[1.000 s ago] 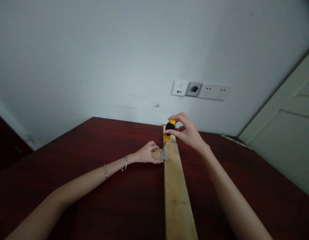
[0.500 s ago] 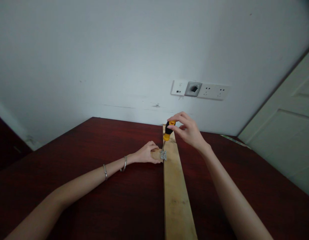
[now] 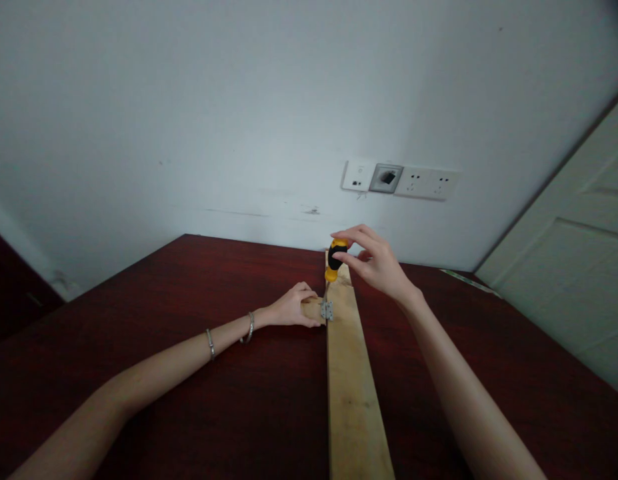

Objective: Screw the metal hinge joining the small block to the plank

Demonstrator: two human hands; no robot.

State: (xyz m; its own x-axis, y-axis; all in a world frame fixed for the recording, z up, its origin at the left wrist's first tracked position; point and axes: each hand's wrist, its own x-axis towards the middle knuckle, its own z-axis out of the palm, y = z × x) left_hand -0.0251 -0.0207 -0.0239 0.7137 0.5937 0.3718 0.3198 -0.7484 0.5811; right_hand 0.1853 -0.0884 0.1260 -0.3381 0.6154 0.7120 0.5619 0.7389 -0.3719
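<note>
A long pale wooden plank [image 3: 353, 387] lies lengthwise on the dark red table [image 3: 213, 400]. A small metal hinge [image 3: 327, 309] sits at its left edge, joining it to a small wooden block [image 3: 313, 309]. My left hand [image 3: 291, 305] is closed on that block, holding it against the plank. My right hand [image 3: 373, 263] pinches the yellow and black handle of a screwdriver [image 3: 333, 261], which stands nearly upright with its tip down at the hinge.
A white wall rises behind the table, with a row of sockets [image 3: 401, 180] above the plank's far end. A pale door [image 3: 569, 267] stands at the right. Two bracelets [image 3: 229, 333] circle my left wrist.
My right fingers have shifted on the screwdriver handle, which has turned and tilted slightly. The left hand, block and plank have stayed put.
</note>
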